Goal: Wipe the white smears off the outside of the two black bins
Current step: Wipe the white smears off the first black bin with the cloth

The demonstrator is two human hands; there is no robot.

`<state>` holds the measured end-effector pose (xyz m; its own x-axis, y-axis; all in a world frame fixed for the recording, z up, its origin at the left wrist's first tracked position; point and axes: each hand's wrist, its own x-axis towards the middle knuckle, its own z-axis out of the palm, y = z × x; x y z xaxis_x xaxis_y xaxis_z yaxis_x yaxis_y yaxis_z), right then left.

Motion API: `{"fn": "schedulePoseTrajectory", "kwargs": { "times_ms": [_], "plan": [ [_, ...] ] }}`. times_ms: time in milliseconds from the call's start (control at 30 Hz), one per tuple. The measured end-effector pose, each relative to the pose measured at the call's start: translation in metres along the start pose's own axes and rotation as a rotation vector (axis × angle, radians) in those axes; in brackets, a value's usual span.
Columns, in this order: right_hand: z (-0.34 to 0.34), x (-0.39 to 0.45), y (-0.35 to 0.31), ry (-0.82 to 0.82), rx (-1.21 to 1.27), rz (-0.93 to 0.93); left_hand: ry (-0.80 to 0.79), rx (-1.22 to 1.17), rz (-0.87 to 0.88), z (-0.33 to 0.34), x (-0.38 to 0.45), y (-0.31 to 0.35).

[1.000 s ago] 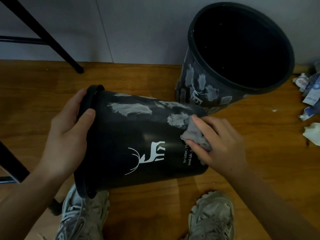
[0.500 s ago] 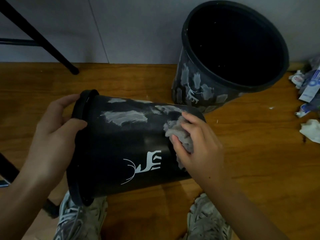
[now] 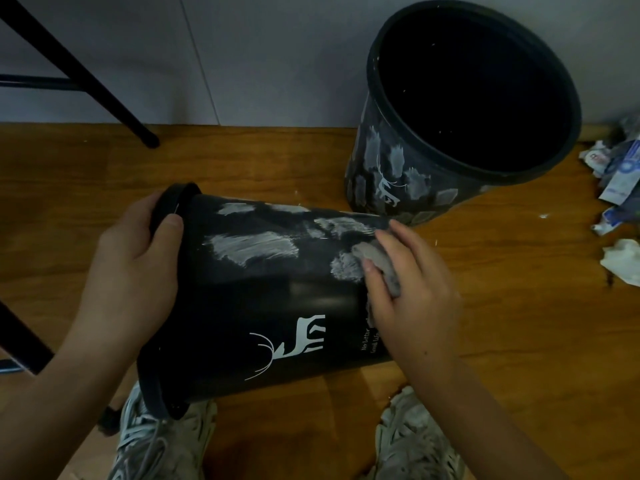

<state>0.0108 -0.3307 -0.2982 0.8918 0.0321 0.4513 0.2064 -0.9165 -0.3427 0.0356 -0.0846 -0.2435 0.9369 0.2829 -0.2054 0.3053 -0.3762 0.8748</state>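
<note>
Since 0.5 s ago the right hand has slid toward the base end of the tipped bin, and the left thumb now lies over the rim instead of beside it. This bin lies on its side across the wooden floor, mouth to the left, base to the right, above 2 grey sneakers. The right hand presses a crumpled grey cloth against the upper wall near the base, fingers curled over it, right beside a white smear. More smears streak the top of the wall toward the rim; lower down sit a white deer print and small lettering. The left hand grips the rim, thumb on the outside and fingers hooked over the edge. Just behind, the 2nd bin stands upright by the grey wall, mouth open, its side patched with white smears. Crumpled paper scraps lie at the far right, and black furniture legs cross the upper left
</note>
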Motion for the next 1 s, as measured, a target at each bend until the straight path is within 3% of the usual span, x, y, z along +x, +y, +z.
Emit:
{"fn": "schedulePoseTrajectory", "kwargs": {
  "times_ms": [167,400,600,833,1000],
  "plan": [
    [0.007,0.003,-0.029,-0.065,0.067,-0.176,-0.012,0.028,0.006,0.000,-0.003,0.001],
    [0.001,-0.007,0.007,0.064,-0.051,0.015,0.001,0.045,0.053,0.003,-0.007,0.002],
    [0.005,-0.005,-0.027,-0.018,0.037,-0.184,-0.007,0.026,0.063,0.002,-0.007,0.000],
    [-0.001,-0.011,0.002,0.064,-0.029,-0.015,-0.025,0.021,0.078,0.000,-0.011,0.001],
    [0.003,-0.009,-0.020,-0.033,0.044,-0.161,-0.016,0.030,0.076,0.000,-0.010,-0.001]
  ]
}}
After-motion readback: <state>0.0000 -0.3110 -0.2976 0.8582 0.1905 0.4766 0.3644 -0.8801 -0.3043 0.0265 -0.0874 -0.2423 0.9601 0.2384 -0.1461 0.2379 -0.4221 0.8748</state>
